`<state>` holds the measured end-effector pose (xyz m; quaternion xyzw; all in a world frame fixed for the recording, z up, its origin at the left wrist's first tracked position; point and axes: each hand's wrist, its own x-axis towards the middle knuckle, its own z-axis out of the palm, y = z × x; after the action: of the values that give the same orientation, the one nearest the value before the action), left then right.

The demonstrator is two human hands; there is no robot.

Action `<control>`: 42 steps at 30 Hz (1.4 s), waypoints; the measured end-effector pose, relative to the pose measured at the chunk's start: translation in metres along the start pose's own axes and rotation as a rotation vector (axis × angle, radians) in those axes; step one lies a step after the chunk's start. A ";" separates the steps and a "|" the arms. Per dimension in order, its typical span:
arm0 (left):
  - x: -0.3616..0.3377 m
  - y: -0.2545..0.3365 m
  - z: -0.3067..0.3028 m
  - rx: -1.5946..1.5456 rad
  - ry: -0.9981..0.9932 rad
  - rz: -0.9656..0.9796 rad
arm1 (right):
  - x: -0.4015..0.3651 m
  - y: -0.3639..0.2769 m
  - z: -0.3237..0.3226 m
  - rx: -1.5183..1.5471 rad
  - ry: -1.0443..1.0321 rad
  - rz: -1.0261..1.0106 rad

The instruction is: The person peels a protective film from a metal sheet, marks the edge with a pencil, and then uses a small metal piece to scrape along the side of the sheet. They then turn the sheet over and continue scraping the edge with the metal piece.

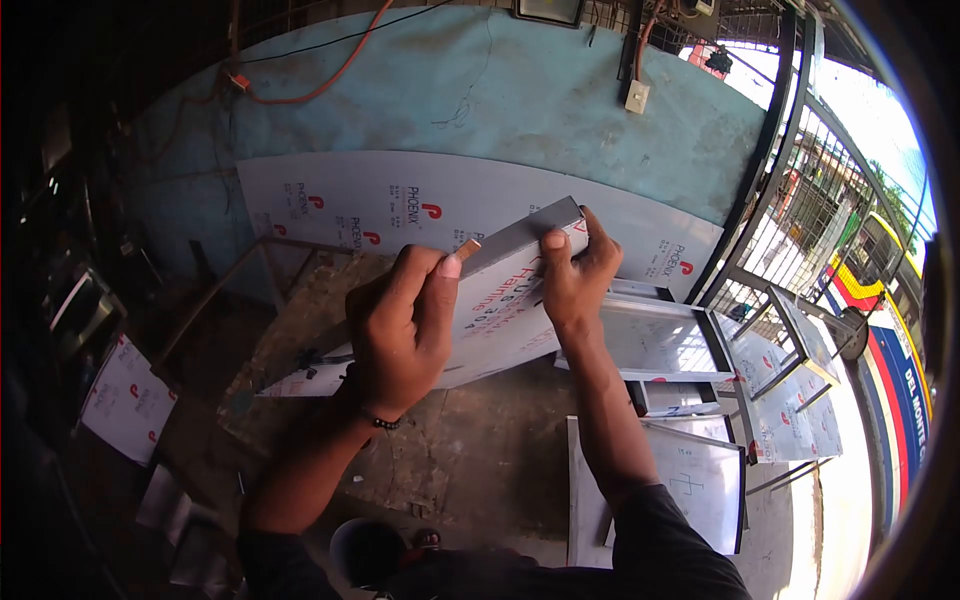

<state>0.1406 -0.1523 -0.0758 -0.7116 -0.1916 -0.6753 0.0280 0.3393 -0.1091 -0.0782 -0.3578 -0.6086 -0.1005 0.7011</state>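
Observation:
A folded sheet-metal panel (510,300) is tilted up in front of me, its face covered in white printed film and its narrow grey edge turned upward. My right hand (582,265) grips its upper right corner, thumb on the printed face and fingers round the far side. Closed in a pinch, my left hand (405,315) holds a small brown stick-like piece (467,250) with a pale end against the panel's top edge. Its exact kind cannot be made out. The panel's lower left part is partly hidden behind my left hand.
A worn workbench (400,470) lies below the panel. Behind it, a large film-covered sheet (370,190) leans on the blue wall (420,90). Metal frames and trays (660,340) stand to the right, beside a barred gate (770,190). A dark bucket (368,550) sits near my feet.

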 end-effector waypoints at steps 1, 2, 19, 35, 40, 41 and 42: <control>0.000 0.002 -0.001 -0.044 -0.043 -0.045 | 0.000 0.001 0.000 -0.002 0.009 0.004; 0.000 0.006 -0.002 -0.046 -0.051 -0.042 | 0.000 0.001 0.001 0.003 0.049 -0.022; 0.003 0.041 -0.009 -0.030 -0.351 -0.152 | 0.001 0.019 -0.004 0.112 0.082 0.020; -0.006 0.054 -0.036 0.101 -0.349 -0.072 | 0.002 0.017 -0.007 0.157 0.097 0.001; -0.010 0.045 -0.062 0.076 -0.273 -0.253 | 0.013 0.015 -0.006 0.243 0.193 0.101; -0.013 0.042 -0.069 0.123 -0.261 -0.309 | 0.013 0.022 -0.008 0.282 0.171 0.175; -0.015 0.038 -0.074 0.038 -0.223 -0.350 | 0.016 0.021 -0.008 0.314 0.197 0.248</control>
<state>0.0814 -0.2127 -0.0756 -0.7371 -0.3269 -0.5833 -0.0979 0.3617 -0.0944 -0.0718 -0.3048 -0.4965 0.0480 0.8114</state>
